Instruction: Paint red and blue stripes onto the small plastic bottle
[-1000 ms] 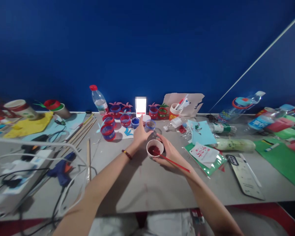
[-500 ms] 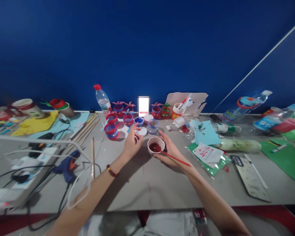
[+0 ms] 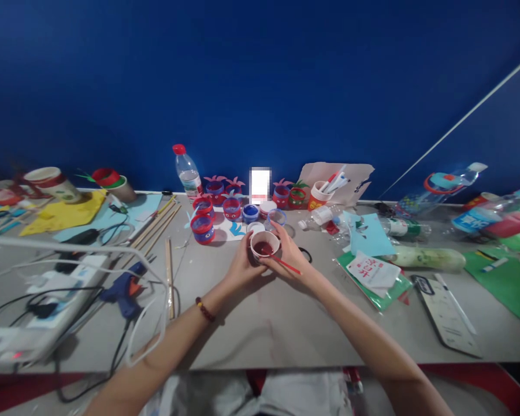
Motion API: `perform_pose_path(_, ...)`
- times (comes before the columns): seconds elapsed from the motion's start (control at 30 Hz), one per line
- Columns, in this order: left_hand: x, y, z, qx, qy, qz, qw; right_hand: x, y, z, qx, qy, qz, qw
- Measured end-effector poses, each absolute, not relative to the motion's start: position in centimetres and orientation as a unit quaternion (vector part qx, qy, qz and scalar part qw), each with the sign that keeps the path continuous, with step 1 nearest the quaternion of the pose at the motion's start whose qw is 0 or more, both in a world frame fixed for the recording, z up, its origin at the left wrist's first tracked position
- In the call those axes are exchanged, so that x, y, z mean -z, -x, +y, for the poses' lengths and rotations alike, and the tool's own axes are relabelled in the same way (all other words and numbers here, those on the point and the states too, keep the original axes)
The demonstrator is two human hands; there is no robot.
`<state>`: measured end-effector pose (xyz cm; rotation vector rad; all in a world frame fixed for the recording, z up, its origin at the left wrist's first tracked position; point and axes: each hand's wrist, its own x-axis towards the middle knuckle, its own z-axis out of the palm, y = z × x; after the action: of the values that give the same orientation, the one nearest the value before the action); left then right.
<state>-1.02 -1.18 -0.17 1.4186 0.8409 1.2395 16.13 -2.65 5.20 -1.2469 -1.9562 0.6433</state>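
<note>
A white paper cup (image 3: 265, 237) with dark red liquid inside is tilted toward me between both hands, just above the table. My left hand (image 3: 244, 264) wraps round its left side. My right hand (image 3: 291, 254) holds its right side, with a red stick (image 3: 288, 265) leaning out of the cup across that hand. Just behind the cup are a white lid (image 3: 256, 227), an open jar of blue paint (image 3: 251, 213) and a clear round container (image 3: 277, 218). A beaded bracelet is on my left wrist.
Small red and blue cups (image 3: 203, 230) with faces stand behind to the left, near a bottle (image 3: 188, 173). Wooden sticks (image 3: 169, 277), a blue glue gun (image 3: 123, 290) and a power strip (image 3: 65, 306) lie left. Packets (image 3: 374, 274) and a phone (image 3: 446, 318) lie right.
My left hand has moved from beside the lid onto the cup and closed round it. The cup is a little higher in view, and the view has shifted slightly.
</note>
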Motion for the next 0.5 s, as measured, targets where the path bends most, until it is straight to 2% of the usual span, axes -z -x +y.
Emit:
perform_pose_path(0.17, 2.0, 1.4, -0.1, -0.517, -0.577, 0.343, 0.531, -7.4, -15.9, -3.5, -0.228, 0.508, -0.762, 0.329)
perform_pose_path(0.27, 1.7, 1.5, -0.1, -0.502, -0.588, 0.344, 0.532, -9.5, -16.8, -4.2, -0.156, 0.505, -0.8, 0.283)
perform_pose_path(0.37, 0.8, 1.4, -0.5, -0.501, -0.582, 0.352, 0.535, -11.5, -17.6, -4.5, -0.142, 0.467, -0.835, 0.254)
perform_pose_path(0.5, -0.8, 0.6, -0.7, -0.502, -0.594, 0.336, 0.531, -13.2, -17.5, -4.0, -0.156, 0.436, -0.84, 0.282)
